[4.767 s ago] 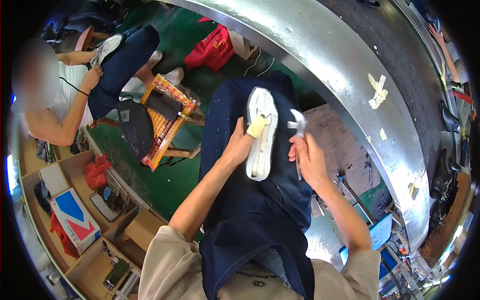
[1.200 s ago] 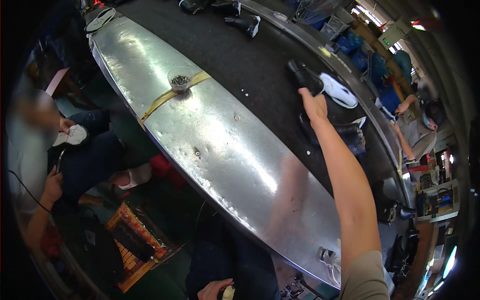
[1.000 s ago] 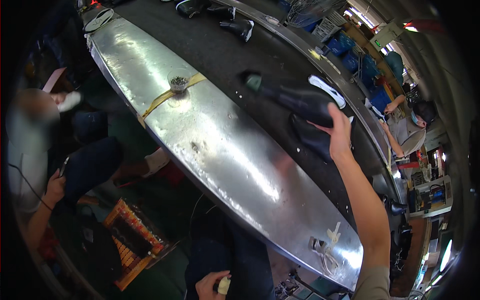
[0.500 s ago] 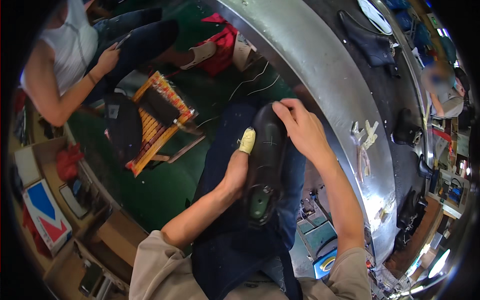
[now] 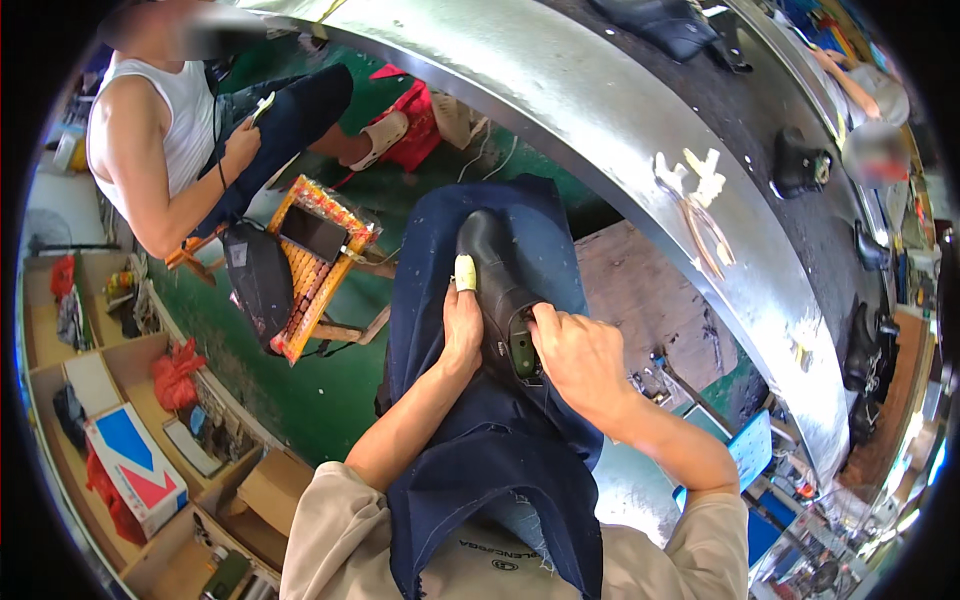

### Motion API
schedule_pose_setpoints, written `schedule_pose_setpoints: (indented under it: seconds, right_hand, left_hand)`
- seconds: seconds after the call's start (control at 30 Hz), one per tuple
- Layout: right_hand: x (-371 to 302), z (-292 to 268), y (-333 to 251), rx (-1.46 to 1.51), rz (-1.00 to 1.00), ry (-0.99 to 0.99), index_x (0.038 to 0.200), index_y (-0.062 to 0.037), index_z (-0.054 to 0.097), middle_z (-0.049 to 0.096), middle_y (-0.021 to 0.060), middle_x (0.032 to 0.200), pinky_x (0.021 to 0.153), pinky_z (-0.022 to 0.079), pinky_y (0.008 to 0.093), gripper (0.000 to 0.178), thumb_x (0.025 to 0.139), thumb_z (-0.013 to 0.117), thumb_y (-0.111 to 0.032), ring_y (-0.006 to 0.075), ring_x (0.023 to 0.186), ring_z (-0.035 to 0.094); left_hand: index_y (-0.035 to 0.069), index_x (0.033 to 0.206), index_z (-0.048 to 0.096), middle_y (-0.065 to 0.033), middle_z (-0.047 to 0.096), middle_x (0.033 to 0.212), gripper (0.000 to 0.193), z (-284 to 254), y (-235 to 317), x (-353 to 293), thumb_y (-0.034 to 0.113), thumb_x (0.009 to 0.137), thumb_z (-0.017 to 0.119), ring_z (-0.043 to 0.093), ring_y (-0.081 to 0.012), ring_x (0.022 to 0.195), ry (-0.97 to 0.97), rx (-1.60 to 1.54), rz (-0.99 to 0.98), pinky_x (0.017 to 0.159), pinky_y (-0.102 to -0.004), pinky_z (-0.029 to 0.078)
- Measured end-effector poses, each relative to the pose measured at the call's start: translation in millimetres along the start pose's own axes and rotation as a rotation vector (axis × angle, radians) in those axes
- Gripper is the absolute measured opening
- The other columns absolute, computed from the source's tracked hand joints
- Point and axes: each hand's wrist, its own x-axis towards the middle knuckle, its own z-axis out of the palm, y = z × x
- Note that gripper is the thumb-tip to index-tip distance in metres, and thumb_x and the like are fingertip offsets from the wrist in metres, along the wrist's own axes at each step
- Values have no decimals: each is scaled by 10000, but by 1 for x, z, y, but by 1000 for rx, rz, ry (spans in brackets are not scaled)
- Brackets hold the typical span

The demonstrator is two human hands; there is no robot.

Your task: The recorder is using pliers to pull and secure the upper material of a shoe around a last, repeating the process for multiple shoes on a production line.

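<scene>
A black leather shoe (image 5: 488, 252) lies along my lap on the dark blue apron (image 5: 430, 250), toe pointing away from me. Inside its opening sits a green shoe last (image 5: 522, 352). My left hand (image 5: 462, 328) grips the shoe's left side, its thumb wrapped in pale yellow tape (image 5: 465, 273) and laid on the upper. At the right edge of the opening, my right hand (image 5: 582, 362) is closed, thumb and forefinger pinching the shoe's collar. Its other fingers are curled under, so whatever is in the palm is hidden.
A curved metal bench edge (image 5: 560, 75) runs from far left to near right, with a pale stringy bundle (image 5: 700, 195) on it. More black footwear (image 5: 800, 163) stands beyond. A wooden stool (image 5: 310, 270) carries a bag and phone. One person (image 5: 160, 150) sits nearby; partitioned shelving (image 5: 150, 350) stands left.
My right hand has moved from the shoe's toe back to its opening and closed there. The shoe has shifted slightly left, still held by my left hand. The view has shifted too.
</scene>
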Motion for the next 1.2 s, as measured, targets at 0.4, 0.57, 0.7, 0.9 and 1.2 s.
schedule_pose_setpoints:
  seconds: [0.4, 0.57, 0.7, 0.9, 1.2]
  right_hand:
    - [-29, 3, 12, 345, 45, 8, 949, -67, 664, 684, 78, 669, 510, 482, 350, 158, 979, 659, -223, 242, 516, 650]
    - [-31, 6, 26, 1608, 524, -710, 880, -43, 704, 633, 62, 605, 472, 430, 299, 373, 1066, 518, -308, 129, 483, 558]
    - [-19, -40, 22, 945, 343, -558, 1021, -95, 732, 691, 74, 667, 539, 506, 289, 271, 1056, 576, -314, 128, 558, 659]
    - [19, -54, 146, -63, 291, 460, 1238, -97, 713, 670, 122, 1257, 973, 514, 429, 337, 953, 732, -276, 320, 1141, 646]
    - [34, -40, 167, -163, 274, 360, 1263, -63, 674, 644, 104, 1058, 898, 490, 424, 322, 1014, 648, -265, 273, 973, 630]
  left_hand:
    - [-27, 1441, 504, -127, 623, 1339, 702, -4, -9, -1, 573, 1089, 408, 624, -218, 1170, 62, 93, 171, 1017, -355, 503]
    - [-30, 1454, 500, -133, 628, 1332, 807, -16, -16, 9, 664, 1059, 386, 617, -218, 1178, 5, 139, 191, 1026, -355, 495]
    - [-33, 1439, 516, -151, 648, 1308, 812, -5, 21, -3, 669, 1062, 361, 641, -232, 1163, -135, 199, 185, 991, -370, 533]
    - [30, 1378, 598, -120, 712, 1174, 822, 12, 50, -8, 713, 1048, 281, 721, -220, 964, -201, -229, -69, 840, -373, 617]
    - [76, 1479, 494, -161, 518, 1492, 589, 17, 66, 24, 30, 928, 698, 450, -285, 1430, -335, 524, 533, 1196, -364, 334]
